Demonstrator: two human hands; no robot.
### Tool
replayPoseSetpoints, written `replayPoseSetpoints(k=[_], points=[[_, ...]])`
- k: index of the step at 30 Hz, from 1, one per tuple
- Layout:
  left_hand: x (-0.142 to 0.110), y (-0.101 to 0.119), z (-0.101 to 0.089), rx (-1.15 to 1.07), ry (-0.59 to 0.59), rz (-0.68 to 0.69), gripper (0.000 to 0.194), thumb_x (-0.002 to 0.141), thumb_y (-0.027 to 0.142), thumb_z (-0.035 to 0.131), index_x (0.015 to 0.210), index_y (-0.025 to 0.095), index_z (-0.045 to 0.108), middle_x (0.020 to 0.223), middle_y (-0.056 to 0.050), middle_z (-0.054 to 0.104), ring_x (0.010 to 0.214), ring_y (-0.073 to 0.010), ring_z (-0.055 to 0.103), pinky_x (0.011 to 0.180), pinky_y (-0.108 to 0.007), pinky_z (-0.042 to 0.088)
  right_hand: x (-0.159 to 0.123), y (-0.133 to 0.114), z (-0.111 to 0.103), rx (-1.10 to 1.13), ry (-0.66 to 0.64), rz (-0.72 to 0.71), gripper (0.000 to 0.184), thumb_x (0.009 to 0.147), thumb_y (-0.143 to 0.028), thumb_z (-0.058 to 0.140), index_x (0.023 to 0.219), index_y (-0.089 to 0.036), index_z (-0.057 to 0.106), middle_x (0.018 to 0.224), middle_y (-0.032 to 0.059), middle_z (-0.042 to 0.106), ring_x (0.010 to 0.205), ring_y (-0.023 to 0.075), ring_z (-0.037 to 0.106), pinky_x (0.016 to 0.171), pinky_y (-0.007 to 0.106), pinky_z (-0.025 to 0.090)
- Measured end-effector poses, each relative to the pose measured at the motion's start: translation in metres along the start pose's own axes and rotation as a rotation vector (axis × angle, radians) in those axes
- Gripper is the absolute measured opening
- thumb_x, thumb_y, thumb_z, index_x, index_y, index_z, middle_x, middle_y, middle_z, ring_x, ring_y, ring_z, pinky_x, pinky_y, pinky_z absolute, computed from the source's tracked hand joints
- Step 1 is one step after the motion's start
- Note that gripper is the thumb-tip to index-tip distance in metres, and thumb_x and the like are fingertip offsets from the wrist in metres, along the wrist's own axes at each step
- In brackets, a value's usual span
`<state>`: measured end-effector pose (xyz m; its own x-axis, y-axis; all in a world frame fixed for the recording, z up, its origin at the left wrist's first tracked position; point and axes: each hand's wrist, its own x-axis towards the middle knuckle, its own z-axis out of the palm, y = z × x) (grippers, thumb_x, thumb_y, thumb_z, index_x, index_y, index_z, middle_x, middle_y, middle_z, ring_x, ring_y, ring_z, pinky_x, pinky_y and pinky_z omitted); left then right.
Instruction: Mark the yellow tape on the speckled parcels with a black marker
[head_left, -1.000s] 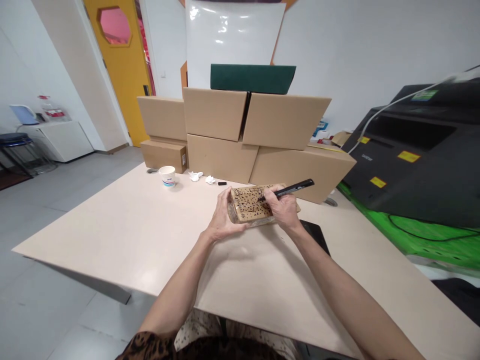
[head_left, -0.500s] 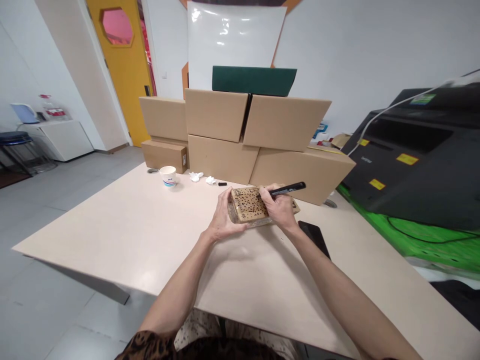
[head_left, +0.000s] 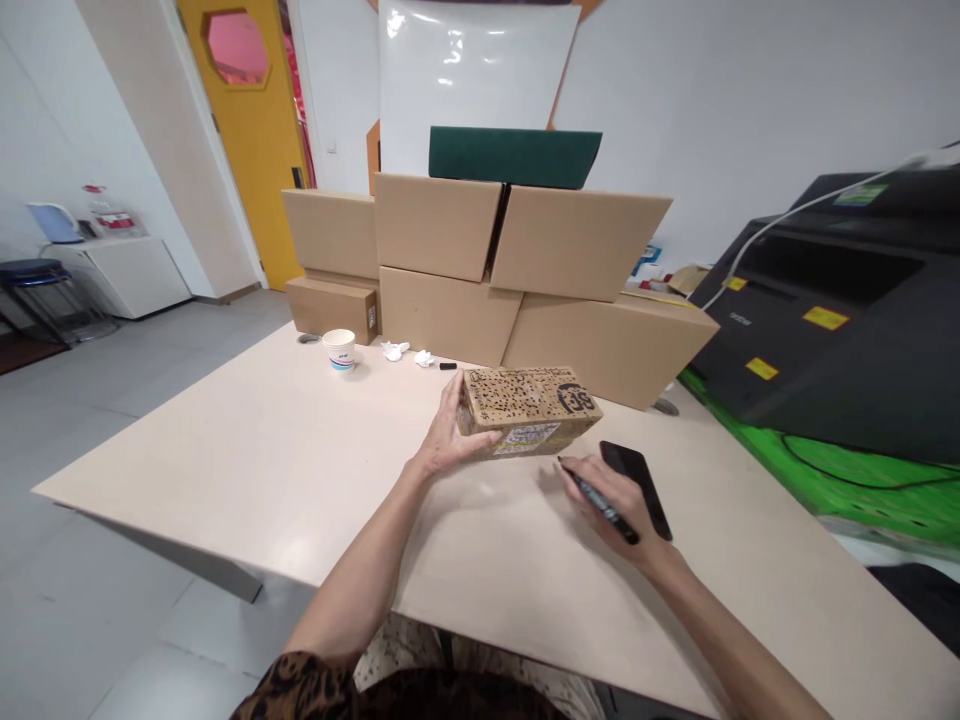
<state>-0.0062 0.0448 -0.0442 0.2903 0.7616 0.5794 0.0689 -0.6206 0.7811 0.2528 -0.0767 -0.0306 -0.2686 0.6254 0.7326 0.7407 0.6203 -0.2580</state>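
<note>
A small cardboard box (head_left: 517, 398) with black spots over its top and a printed label on its near side sits on the table (head_left: 300, 480). My left hand (head_left: 448, 430) grips its left end, thumb along the near side and fingers behind the corner. In my right hand (head_left: 615, 498) is a black marker pen (head_left: 604, 510), its tip pointing up and left, just in front of the box and apart from it. Beside that hand lies a dark phone (head_left: 637, 485). The black pen cap (head_left: 448, 366) lies behind the box.
Stacked cardboard boxes (head_left: 450, 315) line the table's back, with a green box (head_left: 514, 157) on top. A paper cup (head_left: 340, 350) and crumpled tissues (head_left: 394, 351) stand at the back left. A large black machine (head_left: 810, 320) is at the right.
My right hand has moved off the box top, toward me and to the right, still holding the marker. The top and label now show more fully. My left hand keeps its grip.
</note>
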Motion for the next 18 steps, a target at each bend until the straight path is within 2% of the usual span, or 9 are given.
replayPoseSetpoints(k=[2,4,8,10,14,18], points=[[0.000,-0.001,0.001,-0.079,0.025,-0.039,0.117,0.071,0.059,0.082,0.162,0.023,0.019,0.165,-0.018,0.026,0.154,-0.0415,0.024,0.125,-0.058,0.023,-0.014,0.002,0.001,-0.122,-0.202,-0.072,0.028,0.096,-0.011,0.046,0.108,-0.019,0.069,0.083,0.0067,0.069,0.071,0.0173,0.065,0.065,0.027,0.048],[-0.001,-0.002,0.002,-0.153,0.039,-0.070,0.112,0.074,0.057,0.080,0.162,0.022,0.021,0.166,-0.017,0.027,0.154,-0.0391,0.025,0.126,-0.055,0.022,-0.022,0.002,0.005,-0.236,-0.369,-0.082,0.037,0.094,-0.004,0.039,0.111,-0.018,0.069,0.083,0.0076,0.066,0.072,0.0180,0.064,0.064,0.027,0.047],[-0.003,0.001,0.002,-0.224,0.045,-0.122,0.106,0.077,0.055,0.079,0.162,0.023,0.023,0.167,-0.016,0.029,0.155,-0.0361,0.025,0.127,-0.052,0.020,-0.027,0.000,0.018,-0.315,-0.572,-0.030,0.035,0.093,-0.002,0.040,0.100,-0.020,0.069,0.089,0.0085,0.065,0.077,0.0201,0.062,0.068,0.029,0.048],[-0.004,0.003,0.001,-0.242,0.049,-0.135,0.107,0.077,0.055,0.079,0.162,0.023,0.023,0.168,-0.016,0.028,0.155,-0.0362,0.026,0.127,-0.052,0.021,-0.030,0.000,0.022,-0.283,-0.613,0.007,0.039,0.092,0.000,0.038,0.101,-0.020,0.069,0.091,0.0086,0.065,0.080,0.0205,0.063,0.071,0.029,0.049],[-0.005,0.003,0.000,-0.237,0.043,-0.131,0.106,0.078,0.056,0.078,0.162,0.023,0.022,0.168,-0.015,0.028,0.154,-0.0356,0.028,0.127,-0.051,0.023,-0.034,0.011,0.017,-0.272,-0.597,0.161,0.045,0.097,-0.008,0.033,0.125,-0.021,0.066,0.105,0.0113,0.068,0.092,0.0215,0.066,0.081,0.032,0.052],[-0.006,-0.002,0.001,-0.150,0.052,-0.092,0.109,0.078,0.063,0.075,0.162,0.023,0.019,0.169,-0.017,0.023,0.157,-0.0361,0.020,0.129,-0.052,0.016,-0.032,0.035,-0.006,-0.545,-0.448,0.534,0.045,0.100,-0.032,0.037,0.135,-0.015,0.061,0.122,0.0184,0.068,0.112,0.0319,0.064,0.097,0.044,0.050]])
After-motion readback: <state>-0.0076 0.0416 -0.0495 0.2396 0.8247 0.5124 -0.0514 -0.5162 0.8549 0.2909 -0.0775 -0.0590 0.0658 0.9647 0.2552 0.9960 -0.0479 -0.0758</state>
